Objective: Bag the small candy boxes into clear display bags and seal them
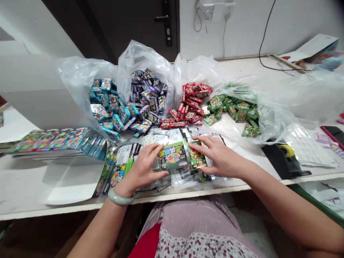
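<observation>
Between left hand and right hand, a candy packet rests.

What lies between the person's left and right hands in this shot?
Between the left hand and right hand, the head view shows a black-and-green printed packet and, beside it, a green packet.

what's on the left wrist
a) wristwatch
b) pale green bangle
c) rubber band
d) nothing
B, since a pale green bangle circles the wrist just behind the left hand.
</observation>
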A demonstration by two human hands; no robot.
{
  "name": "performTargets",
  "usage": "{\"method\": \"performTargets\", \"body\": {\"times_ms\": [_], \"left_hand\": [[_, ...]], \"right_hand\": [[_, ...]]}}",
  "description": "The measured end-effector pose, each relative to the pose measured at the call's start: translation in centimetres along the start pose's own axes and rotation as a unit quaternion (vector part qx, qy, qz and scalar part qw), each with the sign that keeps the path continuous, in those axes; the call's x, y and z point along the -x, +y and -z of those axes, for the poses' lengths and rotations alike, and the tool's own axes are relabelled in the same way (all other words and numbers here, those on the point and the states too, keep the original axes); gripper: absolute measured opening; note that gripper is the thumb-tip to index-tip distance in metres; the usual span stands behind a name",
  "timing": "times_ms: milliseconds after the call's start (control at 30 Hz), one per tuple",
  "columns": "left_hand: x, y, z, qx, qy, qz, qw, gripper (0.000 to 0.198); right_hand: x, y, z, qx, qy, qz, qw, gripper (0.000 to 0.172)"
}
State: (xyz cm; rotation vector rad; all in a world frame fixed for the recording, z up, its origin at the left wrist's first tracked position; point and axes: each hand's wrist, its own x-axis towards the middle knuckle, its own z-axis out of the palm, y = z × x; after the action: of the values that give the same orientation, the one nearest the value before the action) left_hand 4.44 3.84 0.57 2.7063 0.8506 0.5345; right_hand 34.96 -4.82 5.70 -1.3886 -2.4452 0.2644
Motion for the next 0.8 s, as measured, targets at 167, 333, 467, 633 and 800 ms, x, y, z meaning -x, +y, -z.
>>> {"method": "performTargets", "body": {"times_ms": [167,333,467,633,800], "left_hand": [[0.6,-0.1,0.1,0.018,-0.018,0.020,0.999,0.092],[0.6,0.2,0.2,0.055,-0.027,0.027,0.998,0.091],[0.8,0.3,0.3,0.063,-0.026,0.030,0.997,0.091],[0.7,0.4,0.4,0.061,-0.024,0.035,0.997,0.090],[0.3,0.8,0.2,0.045,-0.025,0.021,0.998,0.090]], "right_hand": [[-0.2,-0.3,2.2,-0.065,0.026,0.028,0.997,0.062],[-0.8,-0.1,1.5,-0.051,-0.010,0.054,0.997,0.063],[-0.4,0.9,0.5,-0.001,-0.027,0.012,1.000,0.059],[0.3,1.2,1.5,0.005,0.000,0.000,1.000,0.056],[-0.2,-0.3,2.0,-0.048,0.008,0.035,0.998,0.062]]}}
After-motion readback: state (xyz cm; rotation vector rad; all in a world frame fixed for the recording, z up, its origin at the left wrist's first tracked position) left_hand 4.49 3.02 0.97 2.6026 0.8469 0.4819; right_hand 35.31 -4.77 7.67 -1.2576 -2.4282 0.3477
